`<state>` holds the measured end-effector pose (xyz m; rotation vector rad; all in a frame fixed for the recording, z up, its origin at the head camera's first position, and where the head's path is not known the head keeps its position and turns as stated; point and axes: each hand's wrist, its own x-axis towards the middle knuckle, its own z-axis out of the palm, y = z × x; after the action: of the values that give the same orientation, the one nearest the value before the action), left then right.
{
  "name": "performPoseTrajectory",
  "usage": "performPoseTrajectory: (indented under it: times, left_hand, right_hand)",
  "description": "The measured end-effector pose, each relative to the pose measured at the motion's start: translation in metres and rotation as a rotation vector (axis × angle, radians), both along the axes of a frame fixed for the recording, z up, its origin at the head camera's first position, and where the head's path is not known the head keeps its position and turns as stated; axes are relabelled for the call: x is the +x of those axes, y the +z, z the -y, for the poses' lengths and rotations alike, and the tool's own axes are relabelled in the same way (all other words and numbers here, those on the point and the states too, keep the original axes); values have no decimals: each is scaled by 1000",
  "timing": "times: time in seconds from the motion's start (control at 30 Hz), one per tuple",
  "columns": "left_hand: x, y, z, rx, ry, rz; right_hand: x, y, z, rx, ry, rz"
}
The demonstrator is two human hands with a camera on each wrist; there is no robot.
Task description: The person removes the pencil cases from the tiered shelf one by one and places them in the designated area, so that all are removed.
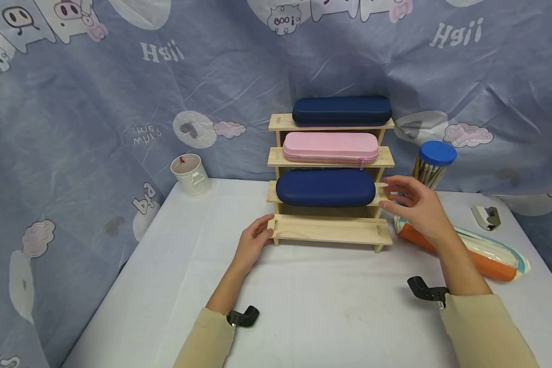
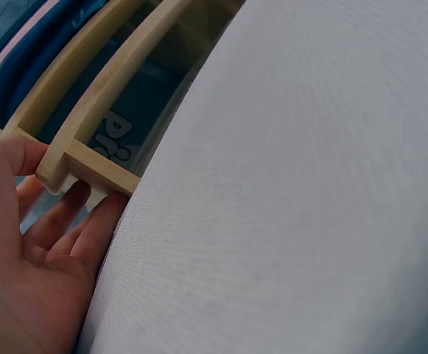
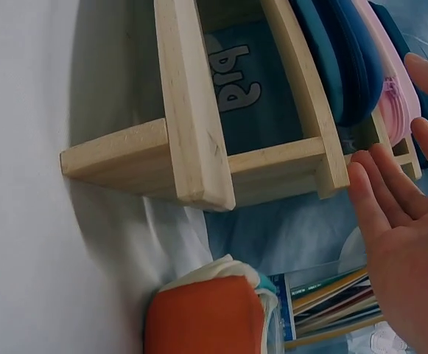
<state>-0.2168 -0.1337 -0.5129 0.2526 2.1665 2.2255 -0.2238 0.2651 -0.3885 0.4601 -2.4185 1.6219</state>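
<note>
My left hand (image 1: 254, 243) pinches the wooden rack (image 1: 331, 228) at its lowest left end; my right hand (image 1: 414, 204) spreads loosely at its right, gripping nothing. Its long axis runs left-right on the table (image 1: 326, 306), steps facing me, 3 pencil cases (image 1: 330, 146) parallel.

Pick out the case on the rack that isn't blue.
The pink case, sitting between the other two on the wooden rack. The top case above it and the lower case below it are both blue.
</note>
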Motion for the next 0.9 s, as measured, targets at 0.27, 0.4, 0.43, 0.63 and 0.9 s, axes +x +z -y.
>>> performPoseTrajectory:
  times: [0.27, 0.4, 0.43, 0.63, 0.9]
  left_hand:
    - [1, 2, -2, -3, 4, -1]
    - [2, 3, -1, -12, 11, 1]
    - [2, 3, 0, -14, 13, 2]
    - [4, 4, 0, -15, 17, 4]
    - [4, 4, 0, -12, 9, -11]
  right_hand:
    - [-9, 6, 11, 41, 37, 53]
    - [-14, 7, 16, 52, 81, 91]
    - [-15, 8, 17, 54, 90, 98]
    - [-21, 9, 23, 86, 131, 141]
    - [-29, 7, 26, 162, 139, 165]
